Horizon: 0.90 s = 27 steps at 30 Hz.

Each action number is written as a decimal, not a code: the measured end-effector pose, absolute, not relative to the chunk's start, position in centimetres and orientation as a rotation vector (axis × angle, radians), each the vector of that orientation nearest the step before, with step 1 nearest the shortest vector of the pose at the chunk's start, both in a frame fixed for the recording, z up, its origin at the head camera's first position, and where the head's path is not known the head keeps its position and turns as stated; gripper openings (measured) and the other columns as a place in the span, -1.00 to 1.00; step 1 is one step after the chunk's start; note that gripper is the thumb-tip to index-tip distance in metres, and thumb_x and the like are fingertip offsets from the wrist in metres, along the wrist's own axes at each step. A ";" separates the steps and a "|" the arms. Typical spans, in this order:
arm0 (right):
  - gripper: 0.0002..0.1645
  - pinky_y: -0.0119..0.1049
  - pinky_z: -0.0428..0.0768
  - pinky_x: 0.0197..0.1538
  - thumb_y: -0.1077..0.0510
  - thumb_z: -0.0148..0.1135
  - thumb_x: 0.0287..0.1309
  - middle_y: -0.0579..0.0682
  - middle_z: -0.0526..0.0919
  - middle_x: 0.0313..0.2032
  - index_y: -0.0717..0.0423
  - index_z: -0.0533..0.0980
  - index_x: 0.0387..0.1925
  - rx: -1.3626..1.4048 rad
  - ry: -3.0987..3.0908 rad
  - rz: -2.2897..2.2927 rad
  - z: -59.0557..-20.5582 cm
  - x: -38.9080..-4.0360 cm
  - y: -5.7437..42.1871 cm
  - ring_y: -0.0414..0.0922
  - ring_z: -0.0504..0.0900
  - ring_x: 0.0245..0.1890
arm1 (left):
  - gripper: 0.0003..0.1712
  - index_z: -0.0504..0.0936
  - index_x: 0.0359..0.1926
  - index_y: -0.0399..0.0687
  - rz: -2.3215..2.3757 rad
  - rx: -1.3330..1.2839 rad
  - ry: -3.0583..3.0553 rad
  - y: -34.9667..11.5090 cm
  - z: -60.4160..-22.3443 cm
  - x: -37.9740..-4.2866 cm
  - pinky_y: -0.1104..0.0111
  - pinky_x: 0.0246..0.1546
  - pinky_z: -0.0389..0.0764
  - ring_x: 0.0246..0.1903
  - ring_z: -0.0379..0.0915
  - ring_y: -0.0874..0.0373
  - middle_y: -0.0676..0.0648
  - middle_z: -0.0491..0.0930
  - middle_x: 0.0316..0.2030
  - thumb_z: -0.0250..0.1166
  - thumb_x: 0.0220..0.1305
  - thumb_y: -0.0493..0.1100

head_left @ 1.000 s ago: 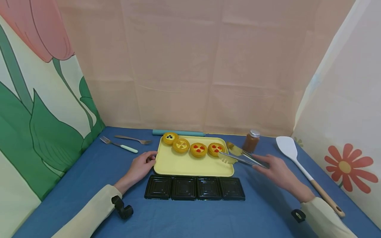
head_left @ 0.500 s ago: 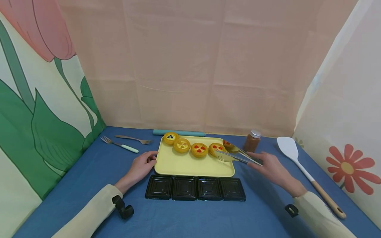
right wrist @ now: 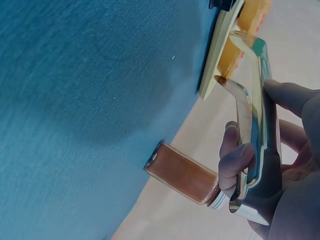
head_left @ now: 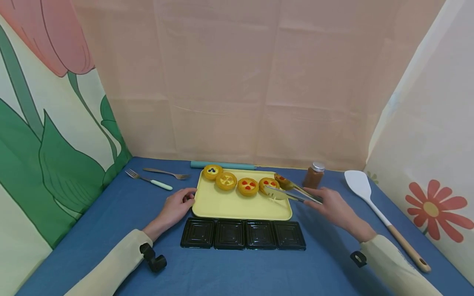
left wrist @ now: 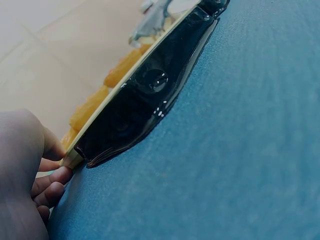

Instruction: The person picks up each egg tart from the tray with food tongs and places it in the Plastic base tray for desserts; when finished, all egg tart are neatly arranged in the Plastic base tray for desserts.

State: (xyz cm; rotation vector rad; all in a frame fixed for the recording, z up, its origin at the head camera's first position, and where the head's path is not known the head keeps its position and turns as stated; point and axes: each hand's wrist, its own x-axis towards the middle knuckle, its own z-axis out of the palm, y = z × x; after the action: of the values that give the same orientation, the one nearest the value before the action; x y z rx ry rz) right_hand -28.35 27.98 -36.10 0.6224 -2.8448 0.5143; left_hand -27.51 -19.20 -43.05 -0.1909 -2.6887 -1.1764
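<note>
My right hand (head_left: 335,209) grips metal tongs (right wrist: 271,135), whose two spread tips stand on either side of the rightmost egg tart (head_left: 268,183), topped with red pieces. That tart sits at the right end of a pale yellow tray (head_left: 237,209). Left of it, in a row, are another red-topped tart (head_left: 247,186), one with yellow pieces (head_left: 226,181) and one with dark berries (head_left: 212,172) at the far left corner. My left hand (head_left: 178,205) pinches the tray's left edge between thumb and fingers, as the left wrist view shows.
In front of the yellow tray lies a black plastic tray (head_left: 244,221) with several square compartments. Two forks (head_left: 160,183) lie at the left. A brown-filled jar (head_left: 313,176) and a white spatula (head_left: 358,184) are at the right; a teal stick (head_left: 224,165) lies behind.
My right hand has moved a little left with the tongs, bringing their tips around the rightmost tart. The left hand has stayed at the tray's edge.
</note>
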 end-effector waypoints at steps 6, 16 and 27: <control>-0.45 -0.21 0.35 -0.42 0.05 0.38 0.27 -0.06 0.55 -0.34 0.21 0.58 0.23 0.628 -2.826 0.477 -36.1 -28.3 27.9 -0.13 0.40 -0.43 | -0.56 0.55 0.25 -0.29 -1.169 -0.202 -2.684 -19.2 -43.1 -27.5 0.23 -0.31 0.35 -0.34 0.36 0.09 -0.08 0.55 -0.19 0.15 0.39 -0.28; -0.50 -0.21 0.39 -0.39 0.06 0.38 0.27 -0.04 0.61 -0.28 0.18 0.62 0.19 0.618 -2.812 0.457 -36.2 -28.1 27.6 -0.13 0.44 -0.40 | -0.56 0.55 0.25 -0.29 -1.163 -0.201 -2.683 -19.2 -43.0 -27.5 0.23 -0.31 0.34 -0.36 0.35 0.09 -0.08 0.55 -0.21 0.15 0.39 -0.28; -0.54 -0.21 0.39 -0.38 0.10 0.40 0.25 -0.02 0.63 -0.25 0.15 0.64 0.16 0.620 -2.789 0.416 -36.0 -27.7 27.2 -0.13 0.46 -0.40 | -0.56 0.55 0.26 -0.29 -1.166 -0.201 -2.679 -19.1 -43.0 -27.5 0.23 -0.32 0.34 -0.36 0.35 0.09 -0.08 0.54 -0.20 0.15 0.40 -0.27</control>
State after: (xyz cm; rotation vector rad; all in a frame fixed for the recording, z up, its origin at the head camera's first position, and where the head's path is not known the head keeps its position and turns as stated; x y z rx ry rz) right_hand -27.72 27.24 -36.00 0.6204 -2.7892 0.4165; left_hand -27.46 -19.14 -42.97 -0.2011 -2.6785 -1.1665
